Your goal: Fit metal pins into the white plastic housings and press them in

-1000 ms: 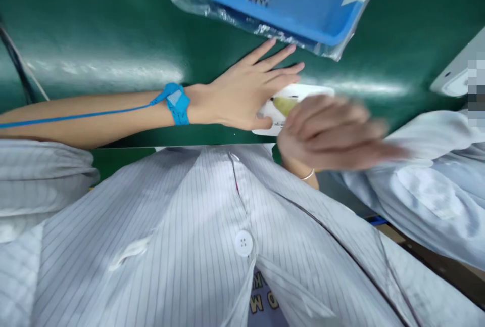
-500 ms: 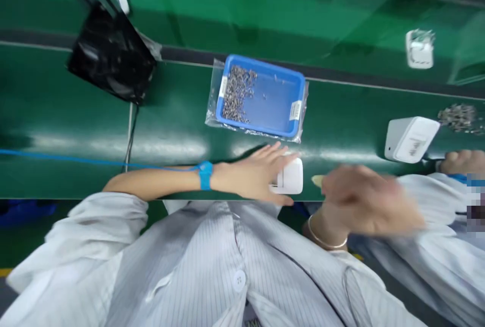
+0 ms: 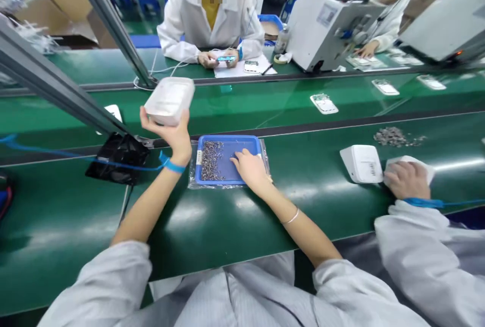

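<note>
My left hand (image 3: 172, 137) is raised above the bench's far edge and grips a white plastic housing (image 3: 170, 97) with rounded corners, tilted up. Thumb and fingers wrap its lower sides. A blue wrist strap circles that wrist. Down at the right half of a shallow blue tray (image 3: 231, 182) is my right hand (image 3: 250, 168), its fingers bent and slightly apart, with nothing visible in them. Small metal pieces (image 3: 211, 162), apparently screws, are heaped in the tray's left side. The tray sits on a clear plastic bag (image 3: 192, 178).
A co-worker's hand (image 3: 409, 178) at right rests on a white housing, beside another white housing (image 3: 361, 164) and a metal heap (image 3: 394, 136). White parts (image 3: 324, 104) lie on the green strip beyond. A metal post (image 3: 109, 24) and black object (image 3: 119, 157) stand left. Another person sits opposite.
My left hand has lifted the white housing from the bench, up and to the left. My right hand has moved from the near right into the blue tray. The camera has tilted up.
</note>
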Demonstrator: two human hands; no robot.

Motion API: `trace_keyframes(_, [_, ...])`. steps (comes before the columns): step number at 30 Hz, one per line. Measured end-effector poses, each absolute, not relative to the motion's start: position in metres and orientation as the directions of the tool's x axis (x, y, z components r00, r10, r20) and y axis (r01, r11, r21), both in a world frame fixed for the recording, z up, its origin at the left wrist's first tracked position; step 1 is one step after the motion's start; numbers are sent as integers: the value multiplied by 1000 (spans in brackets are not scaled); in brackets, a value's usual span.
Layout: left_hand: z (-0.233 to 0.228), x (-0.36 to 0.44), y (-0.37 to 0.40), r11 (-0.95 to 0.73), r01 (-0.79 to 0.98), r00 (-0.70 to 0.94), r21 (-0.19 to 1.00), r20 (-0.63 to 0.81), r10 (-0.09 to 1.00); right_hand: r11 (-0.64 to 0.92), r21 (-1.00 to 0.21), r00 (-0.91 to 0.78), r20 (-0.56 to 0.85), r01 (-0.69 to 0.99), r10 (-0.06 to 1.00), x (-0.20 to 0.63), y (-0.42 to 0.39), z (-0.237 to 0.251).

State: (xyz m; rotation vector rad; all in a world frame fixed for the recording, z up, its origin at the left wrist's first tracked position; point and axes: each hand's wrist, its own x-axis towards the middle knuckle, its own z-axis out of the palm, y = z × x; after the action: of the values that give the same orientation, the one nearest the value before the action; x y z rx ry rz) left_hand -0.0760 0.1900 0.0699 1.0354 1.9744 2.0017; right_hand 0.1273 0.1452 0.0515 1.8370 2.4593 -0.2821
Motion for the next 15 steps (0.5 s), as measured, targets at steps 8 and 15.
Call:
trace_keyframes(8, [61, -101, 274, 291, 353, -825, 889, 149, 546, 323, -88, -333, -129, 942, 934, 114, 148, 42])
trace_keyframes(15, [43, 9, 109, -474, 744, 110, 471, 613, 783, 331, -129, -348, -138, 935, 927, 130, 138, 61])
